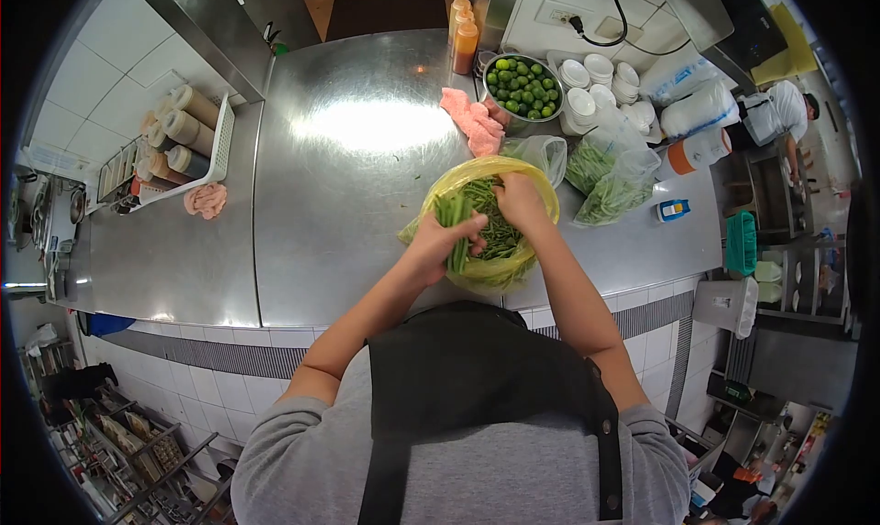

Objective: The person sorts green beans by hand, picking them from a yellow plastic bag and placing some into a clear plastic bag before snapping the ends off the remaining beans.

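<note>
A yellow plastic bag stands on the steel counter with its mouth spread wide and thin green stems inside. Over its left side, my left hand is closed around a bunch of long green stems, thumb across them. My right hand reaches into the bag from the right, fingers curled down at the greens. Its fingertips are partly hidden, so what they pinch cannot be made out.
Behind the bag lie a pink cloth and a bowl of limes. Clear bags of greens, stacked white tubs and a blue-and-white item are at right. A basket of sauce bottles sits left; a co-worker stands far right.
</note>
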Demonstrator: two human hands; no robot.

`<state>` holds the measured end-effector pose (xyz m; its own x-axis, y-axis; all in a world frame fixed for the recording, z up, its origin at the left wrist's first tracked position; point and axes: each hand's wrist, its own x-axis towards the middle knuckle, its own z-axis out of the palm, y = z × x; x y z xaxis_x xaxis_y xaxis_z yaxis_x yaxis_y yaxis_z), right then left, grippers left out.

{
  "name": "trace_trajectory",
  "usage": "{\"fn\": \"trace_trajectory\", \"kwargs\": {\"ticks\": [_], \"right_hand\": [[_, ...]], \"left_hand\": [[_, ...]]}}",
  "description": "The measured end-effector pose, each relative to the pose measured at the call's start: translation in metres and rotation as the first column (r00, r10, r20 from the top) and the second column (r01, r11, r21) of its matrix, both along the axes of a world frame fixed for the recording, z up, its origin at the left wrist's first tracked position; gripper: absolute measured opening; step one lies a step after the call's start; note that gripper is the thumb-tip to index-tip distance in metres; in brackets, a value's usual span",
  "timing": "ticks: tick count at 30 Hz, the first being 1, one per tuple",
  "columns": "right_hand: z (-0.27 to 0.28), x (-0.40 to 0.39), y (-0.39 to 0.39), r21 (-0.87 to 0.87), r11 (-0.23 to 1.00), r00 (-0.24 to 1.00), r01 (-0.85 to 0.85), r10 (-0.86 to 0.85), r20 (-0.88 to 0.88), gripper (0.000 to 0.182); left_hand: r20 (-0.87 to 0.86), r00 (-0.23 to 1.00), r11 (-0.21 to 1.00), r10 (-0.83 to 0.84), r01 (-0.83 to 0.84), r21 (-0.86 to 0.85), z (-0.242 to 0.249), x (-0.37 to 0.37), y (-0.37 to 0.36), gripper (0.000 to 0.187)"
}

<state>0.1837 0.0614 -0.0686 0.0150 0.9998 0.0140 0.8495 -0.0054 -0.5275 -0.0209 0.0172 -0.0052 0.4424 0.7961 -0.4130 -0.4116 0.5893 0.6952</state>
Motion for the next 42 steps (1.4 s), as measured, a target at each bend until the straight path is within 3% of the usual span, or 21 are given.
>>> {"fn": "trace_trajectory", "kwargs": {"ticks": [2, 5, 8, 10, 11, 13, 16, 20, 22, 23, 25, 29, 32, 34, 35, 36, 37, 38, 40, 42], "right_hand": [[-0.001, -0.004, 0.003, -0.099, 0.995, 1.0, 0.004, -0.002, 0.018, 0.025], [-0.007, -0.006, 0.006, -0.055, 0.998, 0.999, 0.01, -0.013, -0.052, 0.025], [0.004, -0.003, 0.002, -0.134, 0.99, 0.992, -0.036, 0.019, -0.128, 0.025], [0.03, -0.007, -0.008, 0.006, 0.999, 0.898, -0.032, 0.031, -0.439, 0.019], [0.041, -0.009, -0.013, 0.002, 0.999, 0.899, -0.032, 0.03, -0.437, 0.019], [0.064, -0.014, -0.024, -0.03, 0.999, 0.665, -0.036, 0.001, -0.747, 0.015], [0.099, -0.019, -0.037, -0.024, 0.996, 0.587, -0.081, 0.028, -0.809, 0.012], [0.107, -0.019, -0.042, -0.04, 0.999, 0.552, -0.027, -0.018, -0.834, 0.009], [0.105, -0.019, -0.042, 0.209, 0.976, 0.686, -0.066, 0.196, -0.701, 0.013], [0.106, -0.02, -0.043, 0.209, 0.976, 0.685, -0.065, 0.196, -0.702, 0.013], [0.108, -0.026, -0.047, 0.379, 0.925, 0.884, -0.031, 0.203, -0.422, 0.013], [0.096, -0.033, -0.045, 0.556, 0.829, 0.952, 0.067, 0.114, -0.285, 0.011], [0.084, -0.022, -0.044, 0.481, 0.876, 0.97, 0.037, 0.084, -0.227, 0.009], [0.079, -0.015, -0.052, 0.277, 0.961, 0.979, -0.007, 0.064, -0.195, 0.007], [0.069, -0.014, -0.055, 0.277, 0.961, 0.979, -0.009, 0.065, -0.194, 0.007], [0.063, -0.017, -0.056, 0.104, 0.993, 0.871, 0.062, -0.003, -0.491, 0.01], [0.058, -0.019, -0.059, -0.085, 0.993, 0.678, 0.077, -0.115, -0.726, 0.015], [0.054, -0.02, -0.064, -0.087, 0.993, 0.677, 0.078, -0.117, -0.727, 0.015], [0.073, -0.04, -0.073, -0.139, 0.99, 0.554, -0.015, -0.107, -0.826, 0.015], [0.07, -0.054, -0.079, -0.112, 0.994, 0.581, -0.005, -0.089, -0.809, 0.013]], "left_hand": [[-0.071, 0.988, 0.99, -0.138, 0.137, -0.025, -0.004, 0.005, -0.006, 0.017], [-0.089, 0.99, 0.992, -0.113, 0.107, -0.069, -0.008, 0.004, -0.003, 0.018], [-0.112, 0.993, 0.996, -0.037, 0.028, -0.086, -0.007, -0.001, 0.006, 0.021], [-0.136, 0.99, 0.997, 0.023, -0.033, -0.072, -0.007, -0.002, 0.011, 0.024], [-0.144, 0.989, 0.999, 0.036, -0.034, 0.016, -0.01, -0.003, 0.013, 0.025], [-0.151, 0.987, 0.995, 0.047, -0.032, 0.1, -0.01, -0.002, 0.013, 0.026], [-0.118, 0.993, 0.976, 0.008, 0.018, 0.216, 0.001, 0.003, 0.013, 0.022], [-0.131, 0.991, 0.956, -0.005, 0.044, 0.291, 0.012, 0.008, 0.013, 0.019], [-0.136, 0.991, 0.944, -0.01, 0.054, 0.325, 0.012, 0.007, 0.014, 0.017], [-0.179, 0.984, 0.923, -0.018, 0.086, 0.376, 0.007, 0.005, 0.013, 0.016], [-0.223, 0.974, 0.898, -0.023, 0.119, 0.424, 0.002, 0.004, 0.013, 0.015], [-0.24, 0.971, 0.917, -0.016, 0.11, 0.384, 0.005, 0.006, 0.008, 0.014], [-0.168, 0.983, 0.934, 0.078, -0.012, 0.357, 0.007, 0.005, 0.01, 0.014], [-0.133, 0.981, 0.929, 0.144, -0.088, 0.36, 0.006, 0.004, 0.014, 0.014], [-0.094, 0.969, 0.922, 0.228, -0.183, 0.341, 0.005, 0.001, 0.016, 0.014], [-0.059, 0.949, 0.906, 0.311, -0.277, 0.319, 0.005, -0.002, 0.018, 0.014], [-0.05, 0.939, 0.898, 0.341, -0.309, 0.315, 0.004, -0.004, 0.021, 0.016], [-0.052, 0.939, 0.898, 0.34, -0.308, 0.313, 0.005, -0.005, 0.022, 0.016], [-0.038, 0.919, 0.877, 0.392, -0.361, 0.316, 0.009, -0.006, 0.023, 0.016], [-0.027, 0.922, 0.883, 0.387, -0.361, 0.3, 0.008, -0.004, 0.023, 0.016]]}}
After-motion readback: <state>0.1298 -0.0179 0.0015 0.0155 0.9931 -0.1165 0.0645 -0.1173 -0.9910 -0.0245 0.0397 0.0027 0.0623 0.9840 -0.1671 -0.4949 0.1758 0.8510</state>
